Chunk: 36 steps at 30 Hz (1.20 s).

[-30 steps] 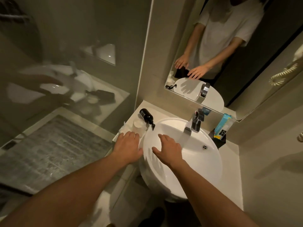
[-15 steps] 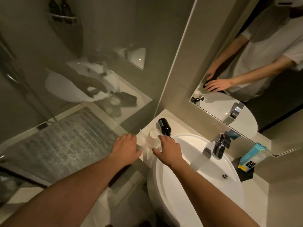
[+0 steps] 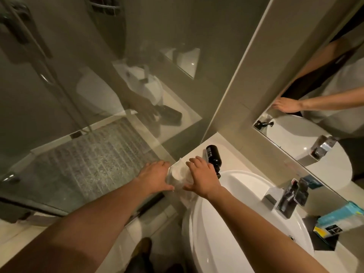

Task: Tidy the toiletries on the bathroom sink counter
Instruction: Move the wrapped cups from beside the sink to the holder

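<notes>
Clear plastic-wrapped cups (image 3: 178,174) stand on the counter's left end, between my two hands. My left hand (image 3: 155,177) holds them from the left with fingers over the top and thumb below. My right hand (image 3: 201,177) grips them from the right. Just behind my right hand a black pump bottle (image 3: 212,156) lies on its side on the counter (image 3: 234,154), its pump pointing toward the white basin (image 3: 226,213).
A chrome tap (image 3: 289,198) stands at the basin's back. A blue-and-white box (image 3: 338,219) sits on a black tray (image 3: 319,243) at the right. A glass shower screen (image 3: 98,115) borders the counter's left edge; a mirror (image 3: 315,115) hangs above.
The view swung left. My right hand moved from the basin rim onto the wrapped cups, and my left hand closed in on their other side.
</notes>
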Motion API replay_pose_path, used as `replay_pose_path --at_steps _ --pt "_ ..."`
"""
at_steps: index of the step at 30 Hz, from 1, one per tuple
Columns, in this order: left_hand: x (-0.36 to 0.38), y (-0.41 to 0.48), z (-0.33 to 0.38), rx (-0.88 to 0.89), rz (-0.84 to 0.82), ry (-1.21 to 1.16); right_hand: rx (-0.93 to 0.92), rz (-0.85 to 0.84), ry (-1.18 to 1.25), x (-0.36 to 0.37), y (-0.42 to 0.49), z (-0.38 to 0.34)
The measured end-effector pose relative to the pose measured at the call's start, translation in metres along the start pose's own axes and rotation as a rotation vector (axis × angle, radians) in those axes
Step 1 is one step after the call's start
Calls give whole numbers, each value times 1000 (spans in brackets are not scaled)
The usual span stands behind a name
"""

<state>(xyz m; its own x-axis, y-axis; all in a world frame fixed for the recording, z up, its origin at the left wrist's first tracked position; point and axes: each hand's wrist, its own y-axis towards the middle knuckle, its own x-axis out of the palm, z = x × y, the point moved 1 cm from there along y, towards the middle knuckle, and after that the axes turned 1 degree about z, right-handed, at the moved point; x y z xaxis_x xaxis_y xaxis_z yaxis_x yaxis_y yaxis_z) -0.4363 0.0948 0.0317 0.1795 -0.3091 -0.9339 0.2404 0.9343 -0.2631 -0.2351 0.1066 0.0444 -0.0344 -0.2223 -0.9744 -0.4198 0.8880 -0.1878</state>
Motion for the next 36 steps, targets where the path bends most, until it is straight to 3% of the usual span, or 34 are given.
replay_pose_path --at_steps 9,26,36 --pt "14 28 -21 63 -77 -460 -29 -21 11 8 26 5" --pt "30 37 -27 -16 -35 -800 72 81 177 19 27 -12" --pt "5 47 -12 -37 78 -989 436 298 816 0 12 -21"
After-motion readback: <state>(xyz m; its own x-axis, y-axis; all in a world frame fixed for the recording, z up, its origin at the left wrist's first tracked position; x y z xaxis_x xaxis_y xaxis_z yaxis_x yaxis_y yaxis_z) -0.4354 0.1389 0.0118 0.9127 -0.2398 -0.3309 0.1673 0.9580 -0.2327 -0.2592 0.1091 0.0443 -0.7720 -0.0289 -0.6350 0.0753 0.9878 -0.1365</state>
